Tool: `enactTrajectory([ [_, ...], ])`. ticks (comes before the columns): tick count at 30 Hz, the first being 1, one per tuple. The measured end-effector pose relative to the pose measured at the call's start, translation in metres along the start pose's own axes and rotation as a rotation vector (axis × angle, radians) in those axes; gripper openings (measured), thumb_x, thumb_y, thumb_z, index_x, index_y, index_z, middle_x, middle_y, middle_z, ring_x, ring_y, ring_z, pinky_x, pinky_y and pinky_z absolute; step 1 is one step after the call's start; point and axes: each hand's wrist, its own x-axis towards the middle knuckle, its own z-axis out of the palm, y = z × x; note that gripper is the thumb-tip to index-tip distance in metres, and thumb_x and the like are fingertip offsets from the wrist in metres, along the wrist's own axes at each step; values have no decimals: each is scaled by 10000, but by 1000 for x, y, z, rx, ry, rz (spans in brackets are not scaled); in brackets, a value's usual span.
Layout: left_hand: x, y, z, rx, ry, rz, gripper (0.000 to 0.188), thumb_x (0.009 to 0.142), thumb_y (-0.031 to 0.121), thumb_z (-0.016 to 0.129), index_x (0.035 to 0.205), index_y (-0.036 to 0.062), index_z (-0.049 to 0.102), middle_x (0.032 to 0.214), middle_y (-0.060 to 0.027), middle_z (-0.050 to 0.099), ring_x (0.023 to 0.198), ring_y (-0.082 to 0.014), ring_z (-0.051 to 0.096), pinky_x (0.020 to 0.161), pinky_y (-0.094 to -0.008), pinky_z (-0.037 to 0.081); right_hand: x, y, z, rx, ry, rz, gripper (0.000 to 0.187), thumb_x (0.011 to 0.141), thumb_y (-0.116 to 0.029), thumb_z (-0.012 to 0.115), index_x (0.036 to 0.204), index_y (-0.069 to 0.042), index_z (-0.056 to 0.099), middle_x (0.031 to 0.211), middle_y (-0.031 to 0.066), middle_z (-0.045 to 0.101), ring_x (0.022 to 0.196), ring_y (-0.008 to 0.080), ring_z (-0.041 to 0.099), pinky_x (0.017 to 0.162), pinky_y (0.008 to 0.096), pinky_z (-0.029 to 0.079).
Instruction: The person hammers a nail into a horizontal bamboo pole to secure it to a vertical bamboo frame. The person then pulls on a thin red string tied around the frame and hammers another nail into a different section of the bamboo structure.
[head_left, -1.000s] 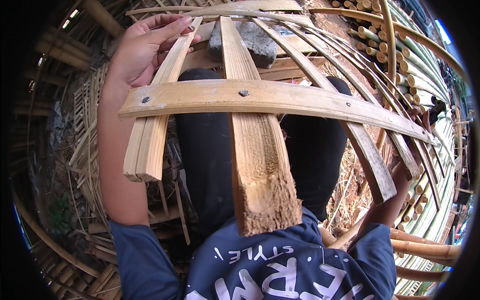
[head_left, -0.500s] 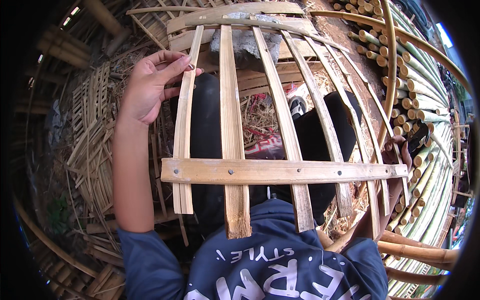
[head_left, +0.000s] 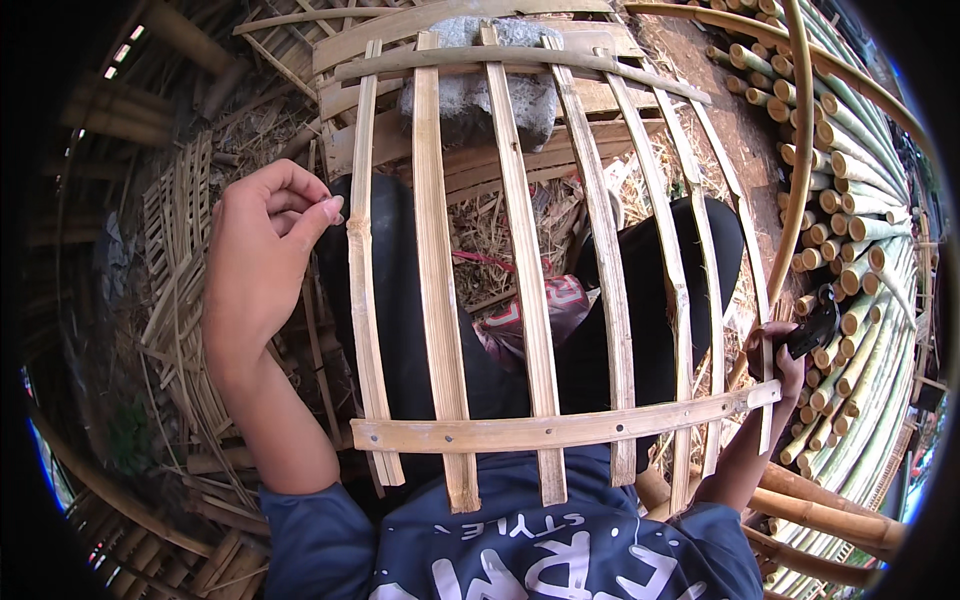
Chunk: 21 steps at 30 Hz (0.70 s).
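Note:
A panel of several upright bamboo slats (head_left: 436, 280), nailed to a lower crossbar (head_left: 560, 430) and an upper crossbar (head_left: 520, 58), lies across my lap. My left hand (head_left: 262, 262) pinches the leftmost slat (head_left: 362, 300) between thumb and fingers. At the panel's right edge my right hand (head_left: 778, 362) grips the outermost thin slat along with a dark tool (head_left: 815, 328). Below the panel show my dark trousers and blue shirt.
A grey stone block (head_left: 480, 100) sits on boards beyond the panel. Stacked bamboo poles (head_left: 850, 230) fill the right side, with a long curved strip (head_left: 800, 150) arching over them. Finished slat panels and scrap strips (head_left: 180, 280) lie at left. Straw litter covers the ground.
The panel has swung down and away from my face to lie flatter over my lap. My left hand slid down the leftmost slat, still holding it.

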Motion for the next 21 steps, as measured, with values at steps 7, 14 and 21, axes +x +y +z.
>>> enactTrajectory([
  [7, 135, 15, 24, 190, 214, 540, 120, 889, 81, 719, 978, 1, 705, 917, -65, 731, 890, -122, 680, 874, -294, 520, 6, -8, 1, -37, 52, 48, 512, 829, -319, 780, 1154, 45, 626, 913, 221, 673, 634, 184, 607, 516, 277, 465],
  [14, 237, -21, 57, -60, 99, 501, 146, 896, 113, 742, 1010, 21, 740, 937, -41, 744, 895, -106, 682, 918, -314, 516, 16, -11, -8, -25, 63, 77, 503, 806, -288, 792, 1145, 49, 637, 951, 226, 682, 660, 209, 633, 557, 303, 510],
  [21, 263, -61, 54, -309, -4, 459, 138, 897, 63, 741, 1022, 4, 737, 951, -32, 745, 884, -84, 678, 841, -238, 528, 29, -6, 10, 37, 95, 124, 493, 786, -262, 796, 1140, 37, 626, 915, 219, 679, 651, 205, 621, 548, 306, 495],
])
